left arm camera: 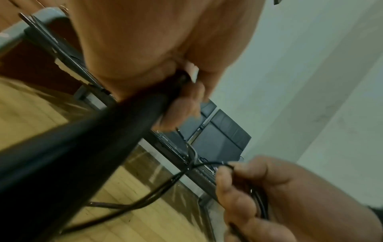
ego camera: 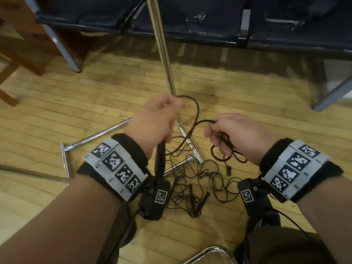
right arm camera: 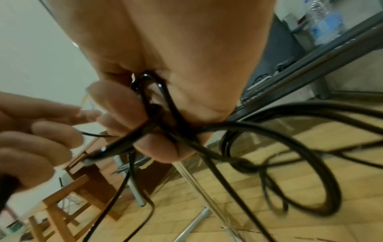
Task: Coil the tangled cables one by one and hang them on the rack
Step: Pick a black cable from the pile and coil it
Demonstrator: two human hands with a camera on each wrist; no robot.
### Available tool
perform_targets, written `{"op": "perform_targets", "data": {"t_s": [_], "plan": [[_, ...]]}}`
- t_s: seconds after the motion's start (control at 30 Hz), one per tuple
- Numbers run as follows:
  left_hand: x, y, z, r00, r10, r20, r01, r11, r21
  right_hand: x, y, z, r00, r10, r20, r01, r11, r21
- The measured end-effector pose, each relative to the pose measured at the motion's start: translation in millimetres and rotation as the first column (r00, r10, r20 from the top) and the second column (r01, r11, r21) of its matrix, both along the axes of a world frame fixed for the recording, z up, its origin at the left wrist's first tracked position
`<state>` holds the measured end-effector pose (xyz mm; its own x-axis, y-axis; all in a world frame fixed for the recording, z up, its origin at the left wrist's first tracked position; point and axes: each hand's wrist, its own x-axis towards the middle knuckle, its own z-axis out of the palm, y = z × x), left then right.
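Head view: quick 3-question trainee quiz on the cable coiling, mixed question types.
1. True or false: the right hand holds several loops of thin black cable.
2. Where does the tangled pile of black cables lie? A) on a dark chair seat B) on the wooden floor by the chrome rack base C) on the rack
3. Fill in: the left hand pinches the same ____.

Key: 1 true; 2 B; 3 cable.
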<state>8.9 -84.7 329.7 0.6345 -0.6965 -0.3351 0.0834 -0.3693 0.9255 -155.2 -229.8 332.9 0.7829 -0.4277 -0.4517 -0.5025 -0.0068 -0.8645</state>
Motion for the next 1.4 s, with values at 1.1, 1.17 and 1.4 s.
{"op": "perform_targets", "data": {"t_s": [1.1, 1.17, 1.4], "plan": [[35.6, 21.4, 17.3, 0.946, 0.324, -0.012, -0.324, 0.943, -0.080, -6.5, -11.7, -54.2, 0.884, 0.158, -0.439, -0.355, 0.838, -0.415], [22.9, 21.4, 15.3, 0.987, 0.144, 0.073, -0.142, 0.990, -0.023, 1.1, -6.5, -37.6, 0.939, 0.113, -0.324, -0.256, 0.860, -0.442], [-14.4, 12.4, 9.2, 0.878, -0.441, 0.187, 0.413, 0.895, 0.169, 9.7, 21.3, 7.0, 0.950, 0.276, -0.146, -0.312, 0.827, -0.468]]}}
